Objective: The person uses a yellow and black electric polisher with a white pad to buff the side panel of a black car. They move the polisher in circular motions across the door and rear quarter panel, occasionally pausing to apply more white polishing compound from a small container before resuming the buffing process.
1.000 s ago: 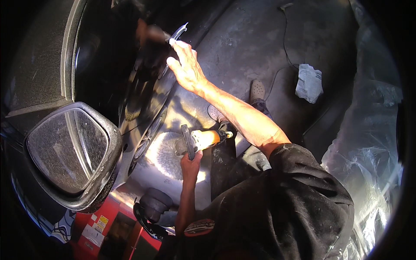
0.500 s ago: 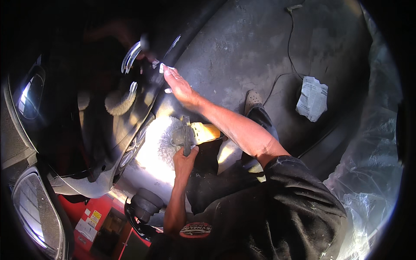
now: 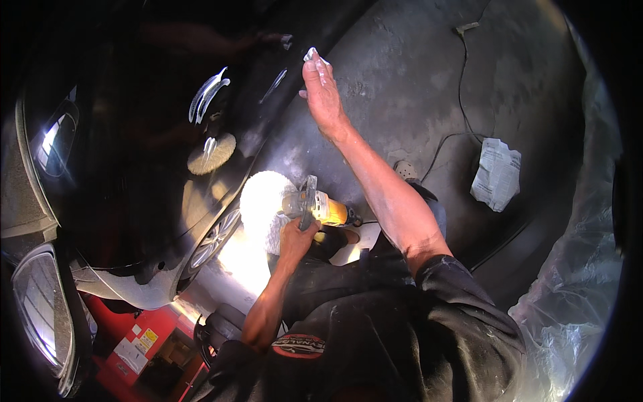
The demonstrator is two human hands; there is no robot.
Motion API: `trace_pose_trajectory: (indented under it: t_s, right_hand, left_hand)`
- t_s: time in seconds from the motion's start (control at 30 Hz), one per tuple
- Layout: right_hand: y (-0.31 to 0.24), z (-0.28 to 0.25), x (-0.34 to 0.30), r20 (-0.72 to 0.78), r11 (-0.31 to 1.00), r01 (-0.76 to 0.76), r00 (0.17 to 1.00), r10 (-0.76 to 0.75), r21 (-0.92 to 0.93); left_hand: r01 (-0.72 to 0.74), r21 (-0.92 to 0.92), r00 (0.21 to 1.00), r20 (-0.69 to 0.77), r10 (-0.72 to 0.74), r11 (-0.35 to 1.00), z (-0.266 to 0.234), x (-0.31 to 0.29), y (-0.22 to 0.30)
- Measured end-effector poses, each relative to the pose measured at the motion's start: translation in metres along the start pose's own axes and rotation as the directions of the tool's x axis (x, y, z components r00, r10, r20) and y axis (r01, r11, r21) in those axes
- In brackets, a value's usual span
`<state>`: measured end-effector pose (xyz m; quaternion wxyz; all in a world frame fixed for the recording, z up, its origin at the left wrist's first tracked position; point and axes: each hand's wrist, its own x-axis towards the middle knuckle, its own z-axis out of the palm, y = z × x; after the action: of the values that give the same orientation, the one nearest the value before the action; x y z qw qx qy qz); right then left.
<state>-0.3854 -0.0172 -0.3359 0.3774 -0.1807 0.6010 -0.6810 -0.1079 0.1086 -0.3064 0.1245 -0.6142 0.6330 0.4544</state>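
Observation:
My left hand [image 3: 298,242] is wrapped round the side handle of a yellow and black power polisher [image 3: 329,210]. The polisher's round, fluffy white pad [image 3: 264,204] faces the side of a shiny black car [image 3: 154,80] and is brightly lit. My right hand [image 3: 324,100] is off the tool, stretched forward beside the car with its fingers extended. White paste coats its fingertips. Streaks of white paste [image 3: 209,95] lie on the black paint, and the panel mirrors the pad. I cannot tell whether the pad touches the car.
A car wheel [image 3: 216,238] shows behind the pad, and a side mirror [image 3: 48,315] is at the lower left. Red equipment [image 3: 144,345] stands below it. On the grey floor to the right lie a cord [image 3: 462,87] and a crumpled printed sheet [image 3: 497,174]. Clear plastic sheeting [image 3: 569,288] hangs at far right.
My right hand has moved forward and right, away from the car's paint. My left hand and the polisher sit slightly further right in view, and the pad's angle has changed.

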Motion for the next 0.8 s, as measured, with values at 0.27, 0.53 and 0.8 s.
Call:
trace_pose_trajectory:
  t_s: [0.27, 0.53, 0.8]
  right_hand:
    - [0.109, -0.020, 0.017, 0.370, 0.975, -0.172, 0.922, 0.109, 0.140]
    - [0.133, -0.067, 0.137, 0.118, 0.798, 0.384, 0.920, -0.375, -0.464]
    - [0.134, -0.137, 0.207, -0.151, 0.701, 0.437, 0.779, -0.608, -0.564]
  left_hand:
    - [-0.107, -0.019, 0.990, -0.095, 0.104, 0.994, 0.036, 0.061, -0.030]
    - [-0.218, -0.082, 0.971, -0.122, 0.207, 0.973, 0.056, 0.108, -0.048]
    - [-0.134, -0.146, 0.980, -0.165, 0.109, 0.980, 0.055, 0.113, -0.065]
